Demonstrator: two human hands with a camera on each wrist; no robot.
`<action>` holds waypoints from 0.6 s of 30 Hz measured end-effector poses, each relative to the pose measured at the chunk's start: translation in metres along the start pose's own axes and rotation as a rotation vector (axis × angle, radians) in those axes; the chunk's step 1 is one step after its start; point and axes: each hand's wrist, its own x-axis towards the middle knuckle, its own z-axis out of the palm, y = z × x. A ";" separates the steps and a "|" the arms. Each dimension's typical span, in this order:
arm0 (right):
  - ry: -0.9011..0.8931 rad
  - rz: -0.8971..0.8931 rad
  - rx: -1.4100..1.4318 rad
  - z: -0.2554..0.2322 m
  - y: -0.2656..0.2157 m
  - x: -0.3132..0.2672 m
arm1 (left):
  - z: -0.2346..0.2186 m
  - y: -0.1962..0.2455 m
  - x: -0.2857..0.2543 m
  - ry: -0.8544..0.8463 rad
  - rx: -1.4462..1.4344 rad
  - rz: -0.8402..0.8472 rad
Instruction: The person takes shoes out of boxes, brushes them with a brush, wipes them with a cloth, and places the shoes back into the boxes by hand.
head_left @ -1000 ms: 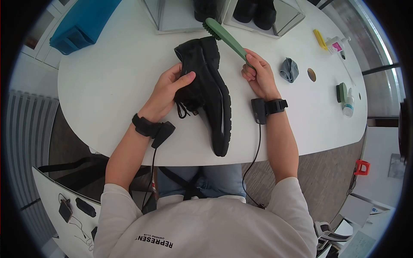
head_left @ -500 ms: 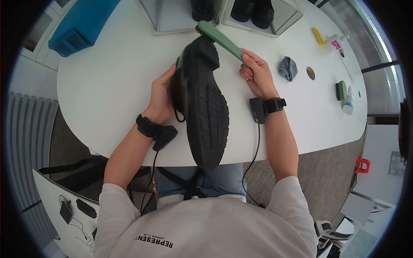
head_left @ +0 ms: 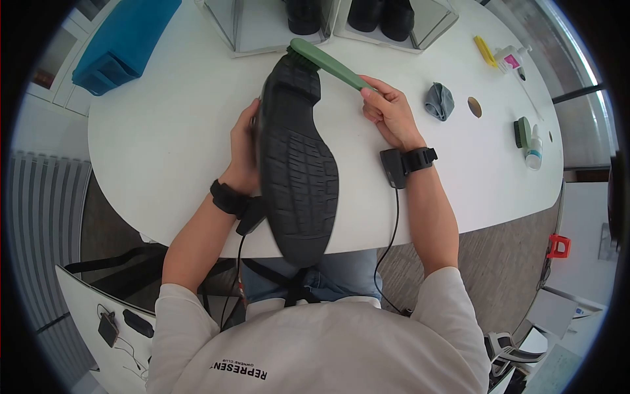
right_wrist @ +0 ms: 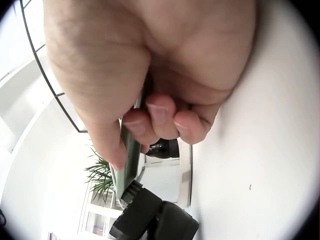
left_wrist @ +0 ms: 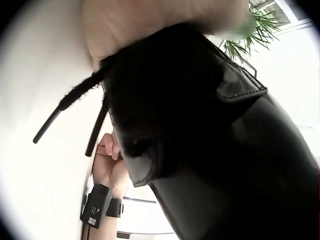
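A black lace-up shoe (head_left: 298, 171) is turned with its treaded sole toward the head camera, heel away from the person and toe at the table's near edge. My left hand (head_left: 244, 151) grips it from the left side, most fingers hidden behind the shoe. In the left wrist view the glossy upper (left_wrist: 200, 135) fills much of the picture, with loose laces (left_wrist: 75, 95) dangling. Thumb and curled fingers of my right hand (head_left: 392, 115) hold a green-handled brush (head_left: 331, 65) by its end. Its dark bristles (right_wrist: 132, 191) meet the heel (right_wrist: 137, 212).
Clear-sided boxes (head_left: 262, 49) with black shoes (head_left: 380, 20) stand at the back. A blue case (head_left: 125, 49) lies back left. To the right are a grey cloth (head_left: 439, 102), a yellow item (head_left: 485, 51), a pump bottle (head_left: 508, 59), a second brush (head_left: 522, 132) and a small bottle (head_left: 533, 154).
My left hand has rolled the shoe from its side so the sole faces up, shifting it slightly left. The brush in my right hand has moved left and nearer, its bristles now on the heel.
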 end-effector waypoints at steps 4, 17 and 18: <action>0.035 -0.008 0.058 0.002 -0.001 0.001 | 0.009 -0.002 0.000 0.260 0.086 0.050; 0.016 -0.021 0.066 -0.005 0.003 0.001 | 0.018 -0.003 -0.003 0.313 0.122 0.077; -0.083 -0.011 0.053 -0.009 0.004 -0.001 | 0.019 -0.001 -0.002 0.308 0.122 0.082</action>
